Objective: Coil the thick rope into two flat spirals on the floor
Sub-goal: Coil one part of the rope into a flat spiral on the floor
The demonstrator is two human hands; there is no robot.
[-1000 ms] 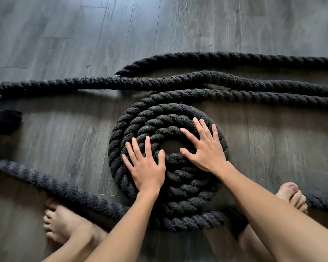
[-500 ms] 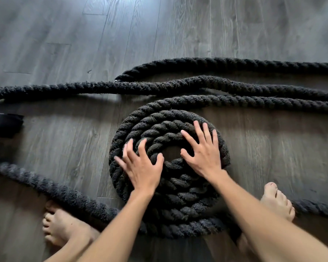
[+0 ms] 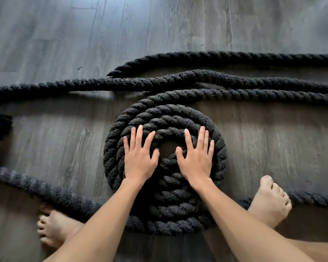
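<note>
I'm indoors, in what looks like a room at home. Grey wood-grain plank flooring [image 3: 45, 44] runs under me. My left foot [image 3: 53, 227] and right foot [image 3: 269, 203] are bare, and a thick black rope [image 3: 216, 55] of the exercise kind lies across the boards.

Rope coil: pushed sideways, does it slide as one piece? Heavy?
Probably heavy: the rope coil is thick beside the left hand and right hand flat on it. Likely loosens rather than slides whole; turns just lie side by side. Fuzzy strands should grip the floor.
</note>
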